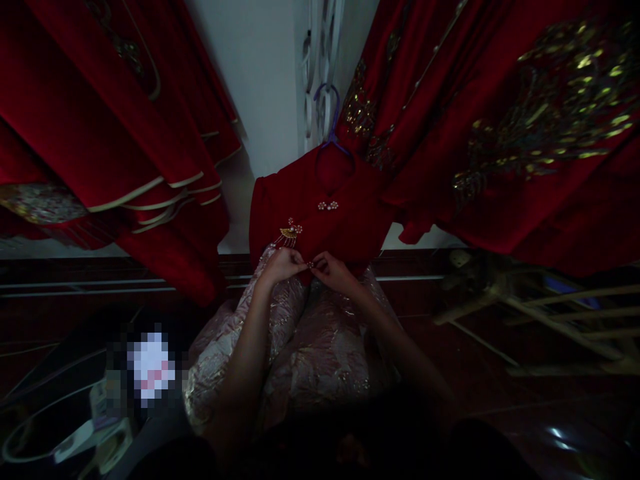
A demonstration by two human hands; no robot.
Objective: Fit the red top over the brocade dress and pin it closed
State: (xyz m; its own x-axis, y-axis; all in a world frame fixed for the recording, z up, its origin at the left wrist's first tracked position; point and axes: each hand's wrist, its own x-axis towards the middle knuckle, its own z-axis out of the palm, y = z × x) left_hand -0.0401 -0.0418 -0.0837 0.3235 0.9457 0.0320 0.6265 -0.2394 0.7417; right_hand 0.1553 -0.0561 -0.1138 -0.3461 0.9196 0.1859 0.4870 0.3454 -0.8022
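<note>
A red garment [350,230] hangs in front of me from a purple hanger [332,133]. Pearly flower clasps [328,206] sit below its neckline, and a gold fan-shaped ornament [289,233] with dangling strands is on its left side. At the lower front, my left hand [286,265] and my right hand [330,272] meet fingertip to fingertip. Both pinch a small beaded clasp [311,265] between them; its details are too small and dark to make out. Pale shiny brocade fabric [320,360] spreads below the garment, under my forearms.
Red garments with light piping [150,153] hang at the left, and red ones with gold sequins [555,113] at the right. A metal lattice [323,60] stands behind the hanger. A wooden frame [545,320] is at lower right; a white cable and plug [75,440] lie at lower left.
</note>
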